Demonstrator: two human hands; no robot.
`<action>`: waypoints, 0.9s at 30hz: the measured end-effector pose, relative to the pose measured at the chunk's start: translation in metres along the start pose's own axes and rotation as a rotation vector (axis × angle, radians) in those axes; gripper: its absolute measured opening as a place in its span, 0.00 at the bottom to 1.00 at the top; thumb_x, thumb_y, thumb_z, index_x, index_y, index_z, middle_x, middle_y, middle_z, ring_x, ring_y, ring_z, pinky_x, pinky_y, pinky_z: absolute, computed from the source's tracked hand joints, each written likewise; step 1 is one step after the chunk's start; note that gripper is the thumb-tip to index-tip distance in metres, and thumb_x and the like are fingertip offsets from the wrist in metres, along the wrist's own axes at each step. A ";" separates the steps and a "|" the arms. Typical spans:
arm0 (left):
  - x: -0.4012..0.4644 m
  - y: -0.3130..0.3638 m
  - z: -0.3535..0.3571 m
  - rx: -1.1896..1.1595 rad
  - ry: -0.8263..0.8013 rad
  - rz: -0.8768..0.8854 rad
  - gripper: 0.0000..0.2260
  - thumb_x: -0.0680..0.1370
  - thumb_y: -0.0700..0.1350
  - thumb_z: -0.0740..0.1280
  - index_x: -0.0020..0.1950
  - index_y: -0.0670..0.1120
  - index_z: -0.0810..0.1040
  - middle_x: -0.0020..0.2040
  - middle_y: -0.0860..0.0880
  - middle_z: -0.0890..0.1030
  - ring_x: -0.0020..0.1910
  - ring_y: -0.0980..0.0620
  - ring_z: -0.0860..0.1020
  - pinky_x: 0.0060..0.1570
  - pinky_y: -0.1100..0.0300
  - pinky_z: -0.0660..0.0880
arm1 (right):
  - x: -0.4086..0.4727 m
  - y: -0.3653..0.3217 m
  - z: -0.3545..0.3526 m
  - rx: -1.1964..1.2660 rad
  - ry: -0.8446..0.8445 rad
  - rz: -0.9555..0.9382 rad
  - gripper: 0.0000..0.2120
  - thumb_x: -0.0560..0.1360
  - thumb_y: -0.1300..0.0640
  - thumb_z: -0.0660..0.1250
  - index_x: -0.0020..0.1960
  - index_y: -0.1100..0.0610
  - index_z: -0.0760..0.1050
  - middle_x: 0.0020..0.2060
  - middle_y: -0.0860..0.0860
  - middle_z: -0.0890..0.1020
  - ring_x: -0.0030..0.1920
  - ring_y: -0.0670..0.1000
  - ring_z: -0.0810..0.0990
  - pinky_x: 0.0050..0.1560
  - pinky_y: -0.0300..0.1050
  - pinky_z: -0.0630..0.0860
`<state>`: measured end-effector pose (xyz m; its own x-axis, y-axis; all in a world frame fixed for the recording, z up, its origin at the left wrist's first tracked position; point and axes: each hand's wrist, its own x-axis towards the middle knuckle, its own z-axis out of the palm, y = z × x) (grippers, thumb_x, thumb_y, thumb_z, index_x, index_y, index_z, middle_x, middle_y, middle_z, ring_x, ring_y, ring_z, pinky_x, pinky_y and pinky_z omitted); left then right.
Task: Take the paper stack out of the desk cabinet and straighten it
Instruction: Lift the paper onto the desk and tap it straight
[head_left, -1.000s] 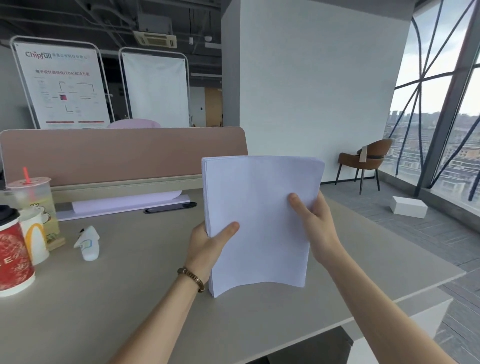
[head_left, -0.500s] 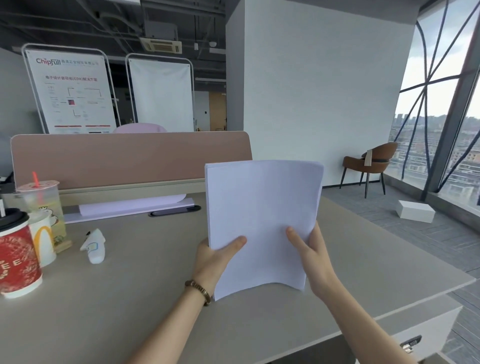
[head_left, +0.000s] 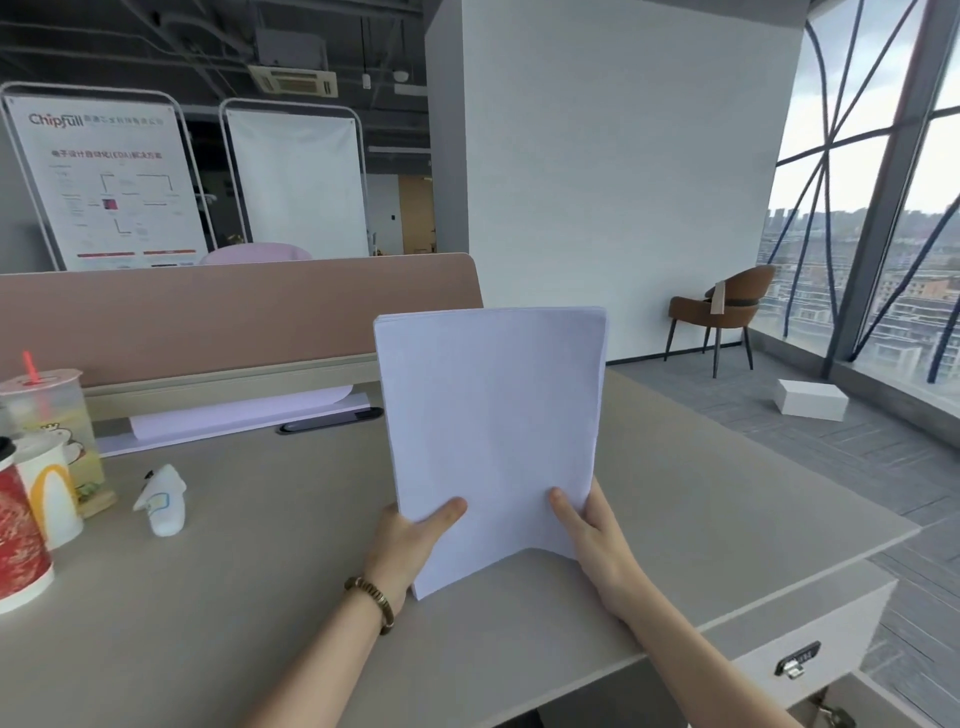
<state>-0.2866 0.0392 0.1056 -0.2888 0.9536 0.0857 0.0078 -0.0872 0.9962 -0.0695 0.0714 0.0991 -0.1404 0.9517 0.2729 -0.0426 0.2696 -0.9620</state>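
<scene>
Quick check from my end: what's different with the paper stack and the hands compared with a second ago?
Both hands slid down the paper stack: the left hand and right hand now pinch its lower corners instead of its middle. The stack stays upright, held in both hands, bottom edge bowed on the desk. The cups have not moved.

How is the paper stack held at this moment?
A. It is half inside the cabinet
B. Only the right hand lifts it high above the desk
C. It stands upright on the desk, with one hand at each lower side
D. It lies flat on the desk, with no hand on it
C: the paper stack stands upright with its lower corners on the desk, the left hand and the right hand gripping its lower sides.
</scene>
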 end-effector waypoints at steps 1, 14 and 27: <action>0.001 0.000 -0.001 0.002 -0.002 0.001 0.06 0.71 0.46 0.77 0.47 0.51 0.85 0.45 0.56 0.88 0.47 0.57 0.85 0.50 0.58 0.80 | 0.000 0.004 -0.002 -0.016 -0.012 0.010 0.19 0.81 0.50 0.64 0.72 0.45 0.69 0.65 0.44 0.81 0.66 0.48 0.79 0.68 0.58 0.73; 0.025 0.029 0.051 0.002 -0.168 -0.114 0.10 0.74 0.50 0.74 0.54 0.48 0.85 0.50 0.54 0.87 0.46 0.60 0.85 0.42 0.63 0.79 | 0.028 -0.016 -0.067 -0.127 0.106 0.118 0.11 0.77 0.51 0.70 0.55 0.55 0.76 0.54 0.52 0.85 0.54 0.54 0.85 0.53 0.51 0.81; 0.082 0.000 0.177 -0.002 -0.150 -0.411 0.23 0.62 0.54 0.80 0.53 0.46 0.84 0.52 0.46 0.87 0.53 0.41 0.85 0.57 0.43 0.78 | 0.107 0.013 -0.182 -0.449 0.218 0.247 0.14 0.74 0.55 0.69 0.45 0.68 0.79 0.34 0.55 0.75 0.37 0.53 0.73 0.39 0.46 0.66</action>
<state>-0.1404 0.1683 0.1158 -0.1252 0.9404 -0.3162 -0.0807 0.3080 0.9480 0.0946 0.2031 0.1147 0.1168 0.9901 0.0783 0.3982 0.0255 -0.9169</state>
